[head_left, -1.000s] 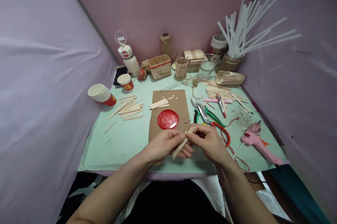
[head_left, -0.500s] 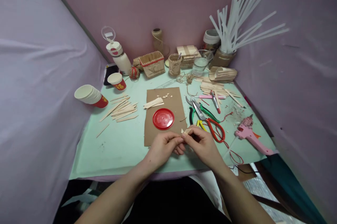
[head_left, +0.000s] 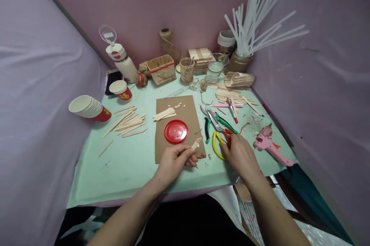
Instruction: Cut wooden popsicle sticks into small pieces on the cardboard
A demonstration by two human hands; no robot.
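Observation:
My left hand [head_left: 179,158] pinches a short, pointed piece of wooden craft stick [head_left: 197,144] above the lower right part of a brown cardboard sheet [head_left: 189,109]. My right hand [head_left: 238,152] is closed over the red handle of the scissors [head_left: 219,127]; the yellow handle loop shows beside its thumb. Under the scissors' blades lie green-and-black pruning shears [head_left: 207,130]. On the cardboard rest a red round lid [head_left: 176,131], a few wider wooden strips [head_left: 164,114] and several small cut chips [head_left: 178,105].
Left are loose craft sticks [head_left: 131,123] and stacked paper cups [head_left: 91,108]. Right lies a pink glue gun [head_left: 270,147]. Along the back stand a bottle [head_left: 124,63], a burlap box [head_left: 162,70], a water cup [head_left: 214,71] and a jar of white glue sticks [head_left: 239,61].
My right hand has left the wooden piece and moved right onto the scissors' handle. The scissors have shifted slightly. My left hand keeps the piece, and the view has shifted a little.

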